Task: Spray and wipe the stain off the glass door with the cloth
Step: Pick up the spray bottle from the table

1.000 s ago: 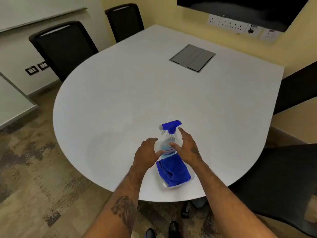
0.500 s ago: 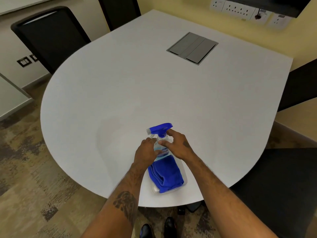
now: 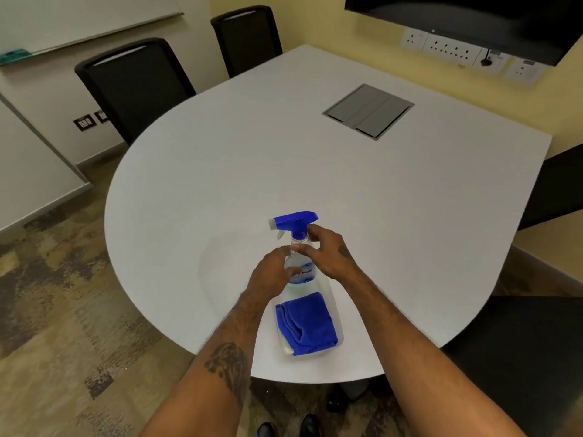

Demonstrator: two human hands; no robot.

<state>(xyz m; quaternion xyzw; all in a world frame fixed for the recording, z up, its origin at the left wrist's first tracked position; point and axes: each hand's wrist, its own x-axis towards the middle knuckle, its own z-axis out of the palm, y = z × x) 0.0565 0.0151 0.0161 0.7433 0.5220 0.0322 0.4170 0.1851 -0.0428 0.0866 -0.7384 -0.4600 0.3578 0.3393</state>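
Observation:
A clear spray bottle (image 3: 299,272) with a blue trigger head (image 3: 295,220) stands upright in a clear plastic tray (image 3: 335,302) near the front edge of the white table (image 3: 315,171). A folded blue cloth (image 3: 306,323) lies in the same tray, just in front of the bottle. My left hand (image 3: 273,274) wraps the bottle's body from the left. My right hand (image 3: 326,250) grips the neck just under the trigger head from the right. No glass door is in view.
Two black chairs (image 3: 135,86) stand at the table's far left, and dark chairs (image 3: 520,357) sit at its right. A grey cable hatch (image 3: 367,110) is set in the tabletop. Wall sockets (image 3: 454,53) and a dark screen are on the yellow wall.
Both hands have closed in from either side of the bottle and now hold it. The head camera has tilted up a little.

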